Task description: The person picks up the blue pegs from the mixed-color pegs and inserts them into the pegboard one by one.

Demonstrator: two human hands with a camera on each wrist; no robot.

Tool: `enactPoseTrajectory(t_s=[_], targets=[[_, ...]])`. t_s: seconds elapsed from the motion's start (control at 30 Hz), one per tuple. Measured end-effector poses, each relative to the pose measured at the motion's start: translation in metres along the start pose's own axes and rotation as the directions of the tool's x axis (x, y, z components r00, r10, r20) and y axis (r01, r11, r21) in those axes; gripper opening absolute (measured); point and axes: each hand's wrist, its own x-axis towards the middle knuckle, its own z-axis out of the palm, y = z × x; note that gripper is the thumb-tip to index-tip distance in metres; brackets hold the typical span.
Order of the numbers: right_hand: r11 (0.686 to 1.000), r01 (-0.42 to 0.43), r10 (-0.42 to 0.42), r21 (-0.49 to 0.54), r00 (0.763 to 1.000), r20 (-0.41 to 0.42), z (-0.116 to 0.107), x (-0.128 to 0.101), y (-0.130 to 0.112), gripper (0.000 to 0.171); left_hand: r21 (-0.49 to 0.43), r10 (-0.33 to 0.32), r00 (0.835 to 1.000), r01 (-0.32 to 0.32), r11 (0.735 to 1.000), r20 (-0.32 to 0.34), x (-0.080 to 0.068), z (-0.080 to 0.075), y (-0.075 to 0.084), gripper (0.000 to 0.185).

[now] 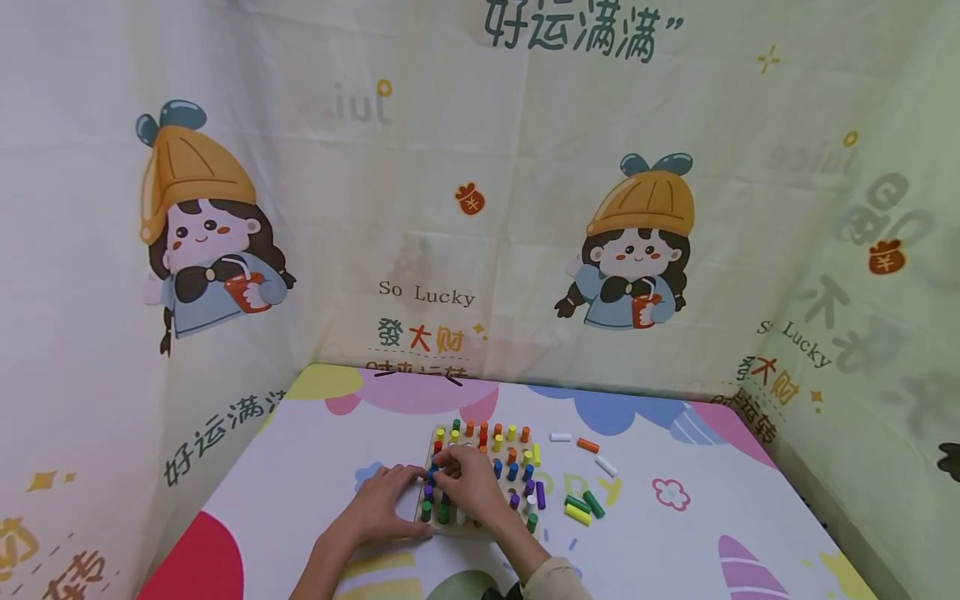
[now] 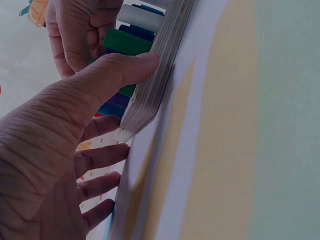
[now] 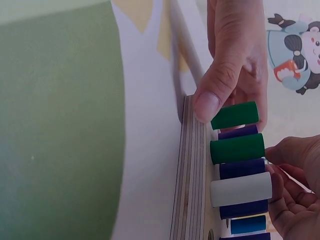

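head: left hand (image 1: 382, 504) flat, steadying peg board (image 1: 480, 479) on surface; right hand (image 1: 468, 479) pinches a blue peg (image 1: 432, 477) | left wrist: thumb braces board edge (image 2: 155, 75) | right wrist: best kept upright, pressed straight down.

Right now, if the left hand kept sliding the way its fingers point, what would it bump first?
Probably the wooden peg board: the left hand already has its thumb against the board's edge, beside a green peg.
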Motion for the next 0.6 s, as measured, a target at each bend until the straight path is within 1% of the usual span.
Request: enactPoseTrajectory(t_s=[0.23, 0.4, 0.6], targets=[[1.000, -0.015, 0.015, 0.008, 1.000, -0.014, -0.001, -0.003, -0.004, 0.013, 0.003, -0.014, 1.000, 0.014, 1.000, 0.012, 0.000, 0.001, 0.001, 0.081], [0.998, -0.012, 0.015, 0.058, 0.999, -0.043, -0.004, -0.007, -0.007, 0.014, 0.004, -0.014, 1.000, 0.014, 1.000, 0.007, 0.001, 0.000, 0.000, 0.080], [0.993, -0.029, 0.038, 0.111, 0.996, -0.084, -0.007, -0.016, -0.010, 0.015, -0.006, -0.034, 0.999, 0.035, 0.999, 0.019, 0.001, 0.000, 0.001, 0.077]])
